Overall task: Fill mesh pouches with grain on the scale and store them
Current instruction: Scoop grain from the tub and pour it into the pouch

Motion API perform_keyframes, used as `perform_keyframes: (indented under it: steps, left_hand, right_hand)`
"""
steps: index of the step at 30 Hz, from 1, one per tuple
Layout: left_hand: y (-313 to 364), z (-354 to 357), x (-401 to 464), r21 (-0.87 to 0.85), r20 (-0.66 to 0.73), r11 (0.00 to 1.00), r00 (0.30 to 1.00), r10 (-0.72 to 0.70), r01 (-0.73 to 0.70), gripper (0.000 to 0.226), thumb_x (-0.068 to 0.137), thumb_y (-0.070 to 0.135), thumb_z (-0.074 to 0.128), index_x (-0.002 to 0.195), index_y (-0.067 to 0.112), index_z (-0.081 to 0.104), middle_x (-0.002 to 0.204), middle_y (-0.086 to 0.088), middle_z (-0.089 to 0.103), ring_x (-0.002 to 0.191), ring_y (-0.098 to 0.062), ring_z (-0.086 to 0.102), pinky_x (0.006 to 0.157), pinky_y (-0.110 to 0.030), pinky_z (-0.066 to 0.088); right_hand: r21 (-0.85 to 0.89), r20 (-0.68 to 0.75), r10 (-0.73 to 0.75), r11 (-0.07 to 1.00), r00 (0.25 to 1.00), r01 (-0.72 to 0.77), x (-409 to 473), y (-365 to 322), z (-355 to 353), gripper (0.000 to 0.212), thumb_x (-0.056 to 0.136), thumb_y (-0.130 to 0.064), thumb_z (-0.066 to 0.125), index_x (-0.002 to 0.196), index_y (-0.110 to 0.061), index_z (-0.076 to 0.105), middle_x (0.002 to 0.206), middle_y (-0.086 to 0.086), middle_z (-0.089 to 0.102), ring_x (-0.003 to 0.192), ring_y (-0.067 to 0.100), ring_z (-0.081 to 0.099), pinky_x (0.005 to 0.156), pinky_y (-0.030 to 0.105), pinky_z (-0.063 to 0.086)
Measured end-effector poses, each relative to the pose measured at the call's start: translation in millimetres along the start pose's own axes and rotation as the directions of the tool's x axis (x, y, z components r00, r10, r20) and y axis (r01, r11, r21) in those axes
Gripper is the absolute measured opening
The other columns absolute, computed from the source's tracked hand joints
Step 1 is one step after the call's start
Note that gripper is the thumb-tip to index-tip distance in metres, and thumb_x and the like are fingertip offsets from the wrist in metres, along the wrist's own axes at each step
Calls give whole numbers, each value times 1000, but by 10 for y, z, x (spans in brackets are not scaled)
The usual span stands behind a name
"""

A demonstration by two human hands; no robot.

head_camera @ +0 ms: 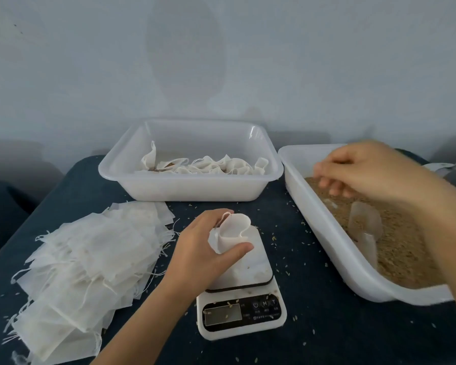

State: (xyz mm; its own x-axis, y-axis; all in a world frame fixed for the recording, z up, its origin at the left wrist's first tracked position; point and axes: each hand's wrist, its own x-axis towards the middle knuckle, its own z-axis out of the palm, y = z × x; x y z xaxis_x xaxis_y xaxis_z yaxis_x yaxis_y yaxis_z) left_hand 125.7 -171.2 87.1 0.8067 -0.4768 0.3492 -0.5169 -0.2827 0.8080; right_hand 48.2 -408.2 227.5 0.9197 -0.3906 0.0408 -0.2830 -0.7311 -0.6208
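A plain grey wall backs a dark blue table (313, 259) speckled with stray grains, and I am working low over it. My left hand (208, 248) grips an open mesh pouch (233, 231), thumb and fingers curled round its body, holding it upright with its mouth facing up on the platform of the scale (250, 275). My right hand (366, 169) hovers over the grain (400, 248) in the tray to its own side, fingers loosely curled and pointing down; it is blurred, and I cannot tell whether it holds anything.

What the coming move turns on: the clear scoop (363, 222) lies in the grain just below and nearer me than the right hand, its long axis running from the far bowl towards me at the handle. It is well apart from the left hand, so I judge the right hand should take it, then carry grain leftwards across the tray's wall to the pouch mouth.

Beyond the left hand sits a white tub (132, 177) holding filled pouches; to its outer side, a fanned stack of empty pouches (90, 259).
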Motion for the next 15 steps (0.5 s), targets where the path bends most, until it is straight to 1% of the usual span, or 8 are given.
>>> perform_keyframes:
  steps: [1, 3, 5, 7, 8, 10, 12, 15]
  left_hand:
    - [-7, -4, 7, -2, -18, 1000, 1000, 3, -3, 45, 60, 57, 74, 98, 53, 50, 101, 31, 57, 98, 8, 52, 79, -17, 43]
    - [-17, -7, 23, -1, -45, 1000, 999, 10, -10, 47, 57, 65, 70, 98, 53, 51, 101, 31, 56, 96, 5, 55, 79, -23, 47]
    - [-9, 0, 42, -13, -56, 1000, 998, 9, -10, 49, 54, 69, 65, 98, 53, 52, 101, 30, 57, 94, 3, 57, 78, -28, 50]
    - [27, 28, 71, -13, -60, 1000, 998, 10, -11, 48, 53, 70, 64, 96, 54, 51, 99, 29, 59, 93, 1, 57, 76, -27, 49]
    - [57, 52, 89, -9, -58, 1000, 998, 11, -12, 47, 52, 70, 63, 94, 54, 51, 97, 28, 59, 92, 1, 57, 75, -24, 47]
    - [133, 122, 130, -12, -41, 1000, 999, 19, -19, 45, 52, 70, 63, 91, 53, 50, 94, 29, 58, 92, 5, 55, 71, -17, 42]
    - [213, 213, 162, -16, -22, 999, 999, 27, -28, 41, 55, 65, 67, 89, 52, 49, 93, 27, 58, 92, 7, 53, 71, -13, 38]
    - [288, 329, 167, -4, -1, 998, 998, 66, -66, 38, 61, 52, 76, 87, 55, 48, 91, 28, 57, 92, 9, 52, 70, -14, 39]
  right_hand:
    - [-67, -45, 58, 996, 997, -61, 35, 161, -147, 23, 90, -33, 59, 75, -19, 70, 65, -10, 70, 53, 4, 65, 46, 15, 46]
    - [-239, -51, 231, 942, 972, -237, 100, 531, -346, 29, 93, -33, 57, 74, -14, 70, 58, -4, 69, 46, 5, 62, 44, 16, 43]
    - [-401, 25, 442, 826, 897, -396, 127, 883, -366, 37, 93, -39, 56, 77, -8, 68, 59, 1, 68, 45, 11, 60, 44, 18, 44]
    - [-547, 130, 592, 712, 796, -440, 106, 1173, -259, 44, 91, -51, 53, 82, -10, 64, 56, 2, 63, 44, 13, 55, 48, 20, 46]
    - [-570, 180, 641, 687, 746, -452, 88, 1274, -169, 46, 89, -56, 53, 86, -12, 63, 56, 0, 60, 45, 13, 54, 50, 21, 47]
    - [-522, 264, 695, 686, 668, -508, 67, 1410, 39, 53, 85, -62, 54, 99, -12, 65, 73, 2, 64, 58, 13, 63, 62, 24, 55]
    - [-516, 258, 721, 666, 644, -539, 84, 1459, 197, 59, 85, -65, 51, 103, -11, 65, 91, 5, 70, 72, 16, 69, 69, 26, 58]
    - [-482, 251, 713, 679, 655, -554, 137, 1458, 226, 52, 89, -56, 52, 100, -7, 64, 72, 5, 65, 50, 14, 57, 48, 22, 48]
